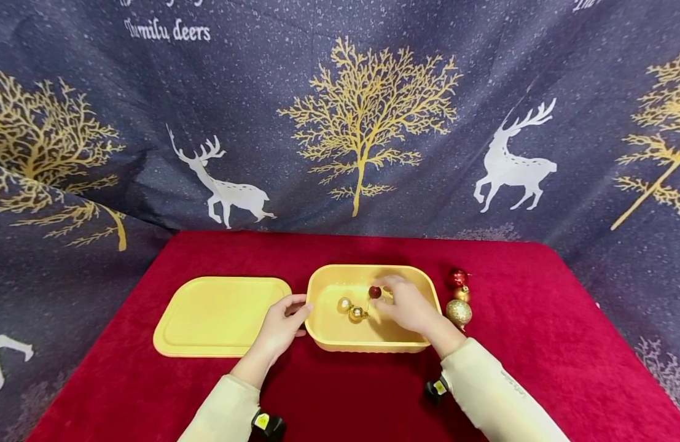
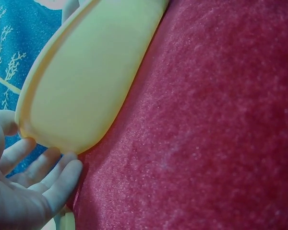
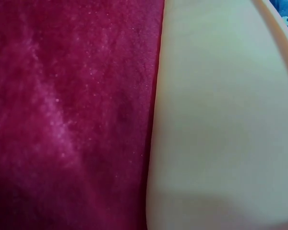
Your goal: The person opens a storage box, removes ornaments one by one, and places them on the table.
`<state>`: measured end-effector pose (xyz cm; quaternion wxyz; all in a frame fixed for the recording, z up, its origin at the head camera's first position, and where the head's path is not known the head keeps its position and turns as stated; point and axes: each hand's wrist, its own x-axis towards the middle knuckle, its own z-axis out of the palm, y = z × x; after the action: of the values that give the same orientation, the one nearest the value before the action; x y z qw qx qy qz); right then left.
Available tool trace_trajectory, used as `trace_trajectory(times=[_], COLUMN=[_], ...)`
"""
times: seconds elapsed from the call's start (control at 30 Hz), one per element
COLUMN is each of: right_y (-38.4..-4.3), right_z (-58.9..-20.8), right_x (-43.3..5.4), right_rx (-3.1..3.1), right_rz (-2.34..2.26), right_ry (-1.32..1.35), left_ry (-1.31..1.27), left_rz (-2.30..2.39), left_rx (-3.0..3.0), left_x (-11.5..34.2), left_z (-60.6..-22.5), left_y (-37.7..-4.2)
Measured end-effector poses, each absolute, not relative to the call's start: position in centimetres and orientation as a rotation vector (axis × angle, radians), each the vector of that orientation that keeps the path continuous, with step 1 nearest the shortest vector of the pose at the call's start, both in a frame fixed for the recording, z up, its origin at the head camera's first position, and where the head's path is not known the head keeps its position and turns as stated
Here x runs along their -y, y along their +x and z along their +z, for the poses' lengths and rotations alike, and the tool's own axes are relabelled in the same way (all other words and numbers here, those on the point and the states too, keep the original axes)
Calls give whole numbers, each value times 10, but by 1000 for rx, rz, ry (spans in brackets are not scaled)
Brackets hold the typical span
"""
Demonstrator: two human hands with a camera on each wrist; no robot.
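Observation:
A yellow rectangular box (image 1: 367,345) stands uncovered at the middle of the table. My left hand (image 1: 283,322) holds its left end, the thumb at the rim and the other fingers against the outer wall; the left wrist view shows those fingertips (image 2: 73,167) touching the wall. Inside the box, my right hand (image 1: 408,305) pinches a small dark red Christmas ball (image 1: 375,292) between thumb and fingers, slightly blurred. A pale gold ball (image 1: 344,305) and a shiny gold ball (image 1: 357,314) lie on the box floor. The right wrist view shows just the box's outer wall (image 3: 221,120), no fingers.
Left of the box lies a flat yellow lid (image 1: 220,316). To its right, a red ball (image 1: 457,277), a small gold ball (image 1: 462,294) and a glittery gold ball (image 1: 459,312) form a line. Red cloth (image 1: 516,307) covers the table, and a patterned dark blue curtain (image 1: 417,209) hangs behind.

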<state>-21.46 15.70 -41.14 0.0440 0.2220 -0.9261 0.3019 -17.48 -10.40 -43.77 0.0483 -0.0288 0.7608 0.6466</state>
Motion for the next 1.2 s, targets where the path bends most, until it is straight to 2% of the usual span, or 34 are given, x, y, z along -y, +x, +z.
trace_trajectory(times=[0.5,1.2], right_y=[-218,-215], right_z=[-413,-412], right_x=[-152,-159], right_rx=[2941,2902], right_rz=[597,692], right_ry=[830,862], left_ry=[-96,-90], left_rz=[1979,1979], left_rx=[-2311,-2312], left_x=[104,104], left_z=[-438,-438], left_y=[-175,-174])
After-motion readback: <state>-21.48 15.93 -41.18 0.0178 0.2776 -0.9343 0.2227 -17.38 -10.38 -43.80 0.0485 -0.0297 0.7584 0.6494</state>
